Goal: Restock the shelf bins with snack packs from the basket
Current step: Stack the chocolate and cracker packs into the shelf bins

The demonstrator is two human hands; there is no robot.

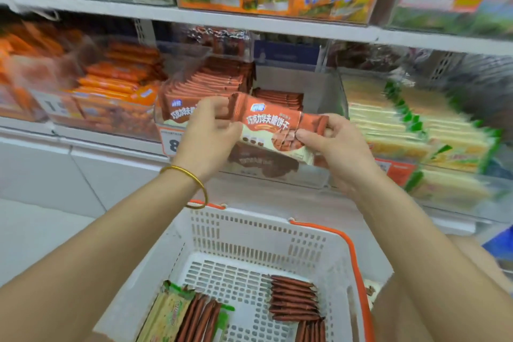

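**Brown wafer pack held at both ends, in front of its bin**

Brown and cream foil wraps the wafer pack [273, 130], which hangs level in the air between two hands, above the basket [249, 233] and just in front of the clear bin [322, 91] on the middle shelf [111, 133]. The left hand [206, 133] grips the pack's left end with curled fingers [216, 108]. The right hand [341, 152] pinches the right end, thumb on the printed face and the other fingers behind. Neither hand holds anything else.

The bin already has a row of matching packs [211, 80] standing on the left, with a low stack at the back and bare room on the right. More brown packs [294, 298] lie on edge in the basket, beside a green pack [166, 314].

The pack looks light and fairly stiff along its length. Its wrapper is probably slick, and the wafers inside would likely crack if squeezed or bent. Holding it by the crimped ends or the long edges seems safest, with light pressure and no twisting. It should slide in upright beside the row, though the blur makes the exact gap hard to judge.
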